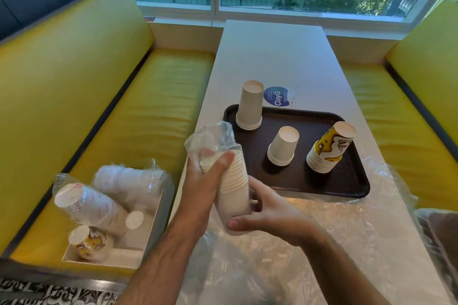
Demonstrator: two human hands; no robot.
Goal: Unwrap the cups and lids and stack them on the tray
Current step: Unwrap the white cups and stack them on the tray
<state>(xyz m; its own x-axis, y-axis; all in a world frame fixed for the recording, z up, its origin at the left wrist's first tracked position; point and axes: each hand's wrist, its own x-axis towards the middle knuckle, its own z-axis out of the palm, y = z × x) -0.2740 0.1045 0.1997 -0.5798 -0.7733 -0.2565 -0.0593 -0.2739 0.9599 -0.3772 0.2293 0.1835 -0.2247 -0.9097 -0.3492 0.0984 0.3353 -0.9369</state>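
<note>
A stack of white paper cups point(234, 188) is held over the table's near left edge, with clear plastic wrap point(210, 136) bunched at its upper end. My left hand point(203, 188) grips the stack near the wrap, thumb across it. My right hand point(270, 215) holds the lower end, fingers curled round it. On the dark brown tray point(347, 181) stand three upside-down stacks: a tall white stack point(250, 105), a short white stack point(283, 146) and a yellow patterned stack point(329, 147).
A white box point(153, 228) on the yellow bench seat point(153, 111) at left holds several wrapped cup and lid packs point(91, 205). Loose clear plastic point(322, 242) covers the white table's point(280, 57) near end. A round blue sticker point(277, 96) lies behind the tray.
</note>
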